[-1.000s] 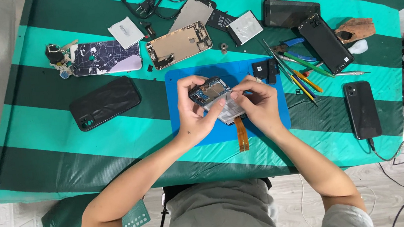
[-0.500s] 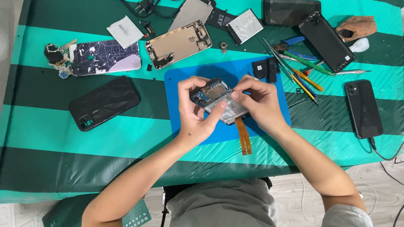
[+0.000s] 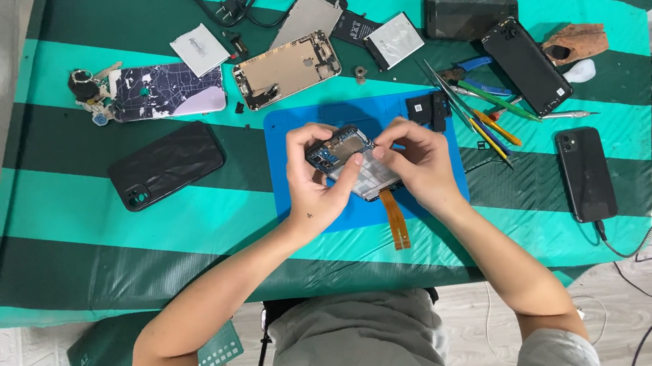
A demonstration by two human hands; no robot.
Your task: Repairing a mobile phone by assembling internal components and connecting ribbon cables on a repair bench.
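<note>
An opened phone body [image 3: 354,162] with exposed circuit parts is held over a blue work mat [image 3: 305,209] in the middle of the table. My left hand [image 3: 314,183] grips its left end, thumb across the inside. My right hand [image 3: 418,161] holds the right end, fingers pinched at the top edge. An orange flex ribbon [image 3: 396,220] hangs down from the phone onto the mat. Whether the right fingers hold a small tool cannot be told.
A black phone case [image 3: 167,165] lies left of the mat. Behind it lie a patterned case [image 3: 163,92], an open phone frame [image 3: 287,69] and loose parts. Tweezers and pry tools [image 3: 480,110] and two black phones [image 3: 526,65] [image 3: 586,173] lie to the right.
Both hands stay on the phone body; the right fingers have shifted slightly along its top edge. The ribbon still hangs below.
</note>
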